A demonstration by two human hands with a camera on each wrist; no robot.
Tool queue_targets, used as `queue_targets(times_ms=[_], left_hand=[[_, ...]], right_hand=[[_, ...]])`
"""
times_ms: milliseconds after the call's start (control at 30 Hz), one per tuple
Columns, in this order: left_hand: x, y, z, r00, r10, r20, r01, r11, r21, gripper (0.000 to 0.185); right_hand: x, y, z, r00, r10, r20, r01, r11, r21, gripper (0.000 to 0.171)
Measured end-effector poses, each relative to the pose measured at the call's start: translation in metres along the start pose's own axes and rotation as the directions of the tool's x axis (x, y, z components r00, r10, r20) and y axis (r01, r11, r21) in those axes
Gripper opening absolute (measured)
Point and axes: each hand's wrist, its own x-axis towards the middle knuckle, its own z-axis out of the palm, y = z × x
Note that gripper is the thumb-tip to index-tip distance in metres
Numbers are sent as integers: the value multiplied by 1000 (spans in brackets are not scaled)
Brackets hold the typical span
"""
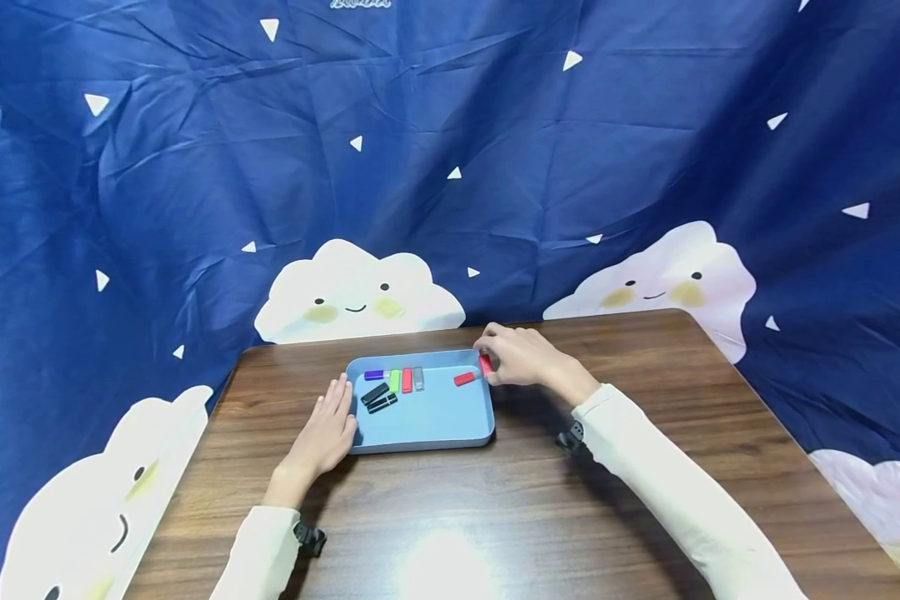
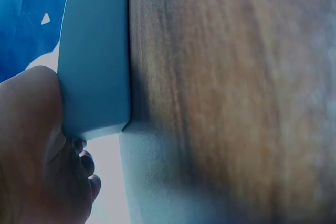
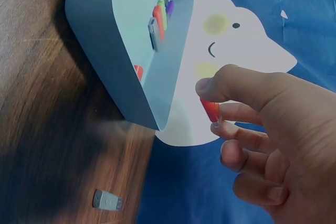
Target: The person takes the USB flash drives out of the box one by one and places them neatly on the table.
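My right hand (image 1: 527,357) pinches a red USB stick (image 3: 211,110) between thumb and fingers, at the right end of a blue tray (image 1: 427,430). My left hand (image 1: 326,430) lies along the tray's left wall, its fingers stretched out against it. Inside the tray, a purple stick (image 1: 374,375), a green one (image 1: 395,381), a red one (image 1: 407,380) and a grey one (image 1: 418,378) stand side by side near the back. Two black sticks, one of them here (image 1: 382,403), lie in front of these. Another red stick (image 1: 463,378) lies near the tray's right wall.
A grey USB stick (image 3: 107,201) lies on the wooden table (image 1: 450,492) outside the tray, visible in the right wrist view. Behind the table hangs a blue curtain (image 1: 435,100) with white clouds and triangles.
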Motion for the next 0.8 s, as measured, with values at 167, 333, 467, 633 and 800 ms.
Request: queue_targets(times_ms=[167,333,467,633,800], left_hand=[[0,-1,0,1000,-8,16,8,1000,-5,63],[1,-2,1,1000,-13,29,13,1000,-1,63],[0,-1,0,1000,-9,22,9,1000,-2,63],[0,0,0,1000,-3,14,3,1000,-4,63],[0,0,0,1000,-7,15,7,1000,1,63]], right_hand=[[-5,6,-4,1000,8,-15,-8,1000,-7,50],[-10,11,-8,999,21,-29,-21,1000,-12,48],[-13,15,-9,999,29,-40,-29,1000,-2,47],[-17,19,-10,998,46,-42,-46,999,-7,47],[-22,22,-14,997,54,-51,-55,998,-16,47]])
